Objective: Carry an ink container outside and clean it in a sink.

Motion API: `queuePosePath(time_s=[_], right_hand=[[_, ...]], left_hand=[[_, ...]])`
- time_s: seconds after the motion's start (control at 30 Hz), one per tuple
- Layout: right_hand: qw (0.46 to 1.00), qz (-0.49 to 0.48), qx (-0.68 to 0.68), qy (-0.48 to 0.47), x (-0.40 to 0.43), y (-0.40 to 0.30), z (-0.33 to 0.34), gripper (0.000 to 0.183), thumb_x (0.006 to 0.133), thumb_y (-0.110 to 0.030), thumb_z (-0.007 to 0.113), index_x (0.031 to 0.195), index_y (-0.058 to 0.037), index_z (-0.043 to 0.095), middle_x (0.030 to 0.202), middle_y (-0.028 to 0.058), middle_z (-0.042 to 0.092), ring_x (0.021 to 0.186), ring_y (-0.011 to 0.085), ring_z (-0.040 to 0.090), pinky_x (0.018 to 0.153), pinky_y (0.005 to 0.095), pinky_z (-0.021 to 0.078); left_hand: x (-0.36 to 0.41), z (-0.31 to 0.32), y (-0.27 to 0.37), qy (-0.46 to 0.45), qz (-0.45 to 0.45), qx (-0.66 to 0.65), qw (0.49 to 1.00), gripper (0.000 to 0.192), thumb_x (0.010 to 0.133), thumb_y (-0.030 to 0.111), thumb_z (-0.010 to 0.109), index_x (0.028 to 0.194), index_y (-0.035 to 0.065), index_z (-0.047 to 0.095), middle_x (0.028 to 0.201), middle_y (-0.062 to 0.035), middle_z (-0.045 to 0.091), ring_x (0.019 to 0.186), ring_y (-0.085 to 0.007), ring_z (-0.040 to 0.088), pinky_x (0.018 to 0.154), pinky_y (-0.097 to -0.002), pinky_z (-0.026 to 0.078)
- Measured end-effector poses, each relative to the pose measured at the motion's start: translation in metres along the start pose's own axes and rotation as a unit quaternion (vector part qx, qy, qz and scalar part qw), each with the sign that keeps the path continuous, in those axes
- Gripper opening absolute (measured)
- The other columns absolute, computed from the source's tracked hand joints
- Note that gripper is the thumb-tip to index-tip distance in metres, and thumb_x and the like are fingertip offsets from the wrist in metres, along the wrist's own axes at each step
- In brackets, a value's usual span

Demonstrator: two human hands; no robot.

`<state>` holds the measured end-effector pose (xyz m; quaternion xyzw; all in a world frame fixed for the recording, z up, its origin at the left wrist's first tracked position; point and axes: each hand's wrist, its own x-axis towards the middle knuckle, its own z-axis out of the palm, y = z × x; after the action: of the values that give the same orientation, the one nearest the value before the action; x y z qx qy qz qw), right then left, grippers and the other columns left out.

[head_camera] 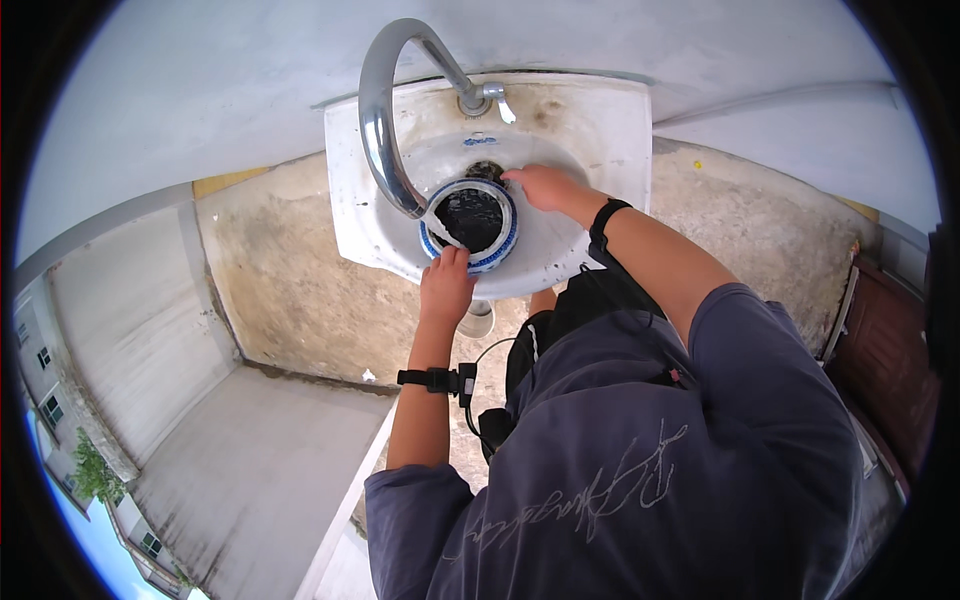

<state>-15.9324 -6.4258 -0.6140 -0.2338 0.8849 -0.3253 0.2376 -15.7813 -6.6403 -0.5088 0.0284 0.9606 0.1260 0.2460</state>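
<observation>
A blue-and-white round pot (512,238), apparently ceramic, sits in a white washbasin (352,225). Dark water fills its mouth, and a whitish stream of water (444,229) runs into it from a chrome gooseneck faucet (381,142). My left hand (446,286) grips the pot's near rim, fingertips over the edge. On the basin's far right side, my right hand (547,187) has its fingertips at a dark round thing (484,172) behind the pot. Whether that is a scourer or the drain, and whether the fingers hold it, I cannot tell.
The faucet's lever (506,111) is at the basin's back edge, against a pale wall (262,75). Below the basin a whitish pipe or pedestal (477,321) shows. Stained concrete floor (292,277) lies around it. A black cable (471,420) hangs from my left wrist strap (429,380).
</observation>
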Motion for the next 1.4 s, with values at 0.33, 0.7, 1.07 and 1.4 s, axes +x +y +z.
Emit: queuePosePath(time_s=[0.33,0.7,1.07,1.4], right_hand=[[0.95,-0.031,-0.251,-0.182,0.058,-0.02,0.0,0.034,0.1,-0.032,0.036,0.122,-0.021,0.06,0.101,0.0113,0.069,0.095,0.0321,0.066,0.079,0.0457,0.0513],[0.942,-0.022,-0.256,-0.216,0.069,-0.023,0.006,0.029,0.093,-0.022,0.046,0.108,-0.0123,0.068,0.11,0.0127,0.068,0.102,0.0332,0.065,0.084,0.0452,0.052],[0.931,0.205,0.175,-0.246,0.023,-0.02,-0.012,0.048,0.092,-0.034,0.056,0.132,-0.0087,0.052,0.097,0.0174,0.068,0.075,0.0281,0.069,0.068,0.0379,0.0548],[0.968,0.044,-0.031,-0.246,-0.046,-0.035,-0.027,0.054,0.089,-0.027,0.056,0.137,-0.0052,0.042,0.116,0.0219,0.062,0.106,0.0387,0.06,0.088,0.045,0.0485]], left_hand=[[-0.005,-0.003,0.0,0.05,0.016,-0.006,0.999,0.05,0.071,0.016,0.076,0.115,0.009,0.055,0.115,-0.0066,0.056,0.098,-0.0302,0.059,0.081,-0.0433,0.048],[-0.007,0.003,-0.002,0.051,0.003,0.0,0.999,0.047,0.073,0.017,0.074,0.116,0.0101,0.056,0.113,-0.0059,0.055,0.099,-0.0293,0.058,0.083,-0.0416,0.048],[-0.004,0.01,-0.013,0.051,0.029,-0.028,0.998,0.052,0.075,0.013,0.071,0.124,0.0086,0.054,0.111,-0.0098,0.056,0.099,-0.0329,0.058,0.084,-0.0432,0.047],[-0.01,-0.006,-0.011,0.072,0.049,-0.029,0.996,0.047,0.073,0.018,0.074,0.116,0.009,0.056,0.113,-0.0065,0.056,0.099,-0.0294,0.059,0.083,-0.0425,0.047]])
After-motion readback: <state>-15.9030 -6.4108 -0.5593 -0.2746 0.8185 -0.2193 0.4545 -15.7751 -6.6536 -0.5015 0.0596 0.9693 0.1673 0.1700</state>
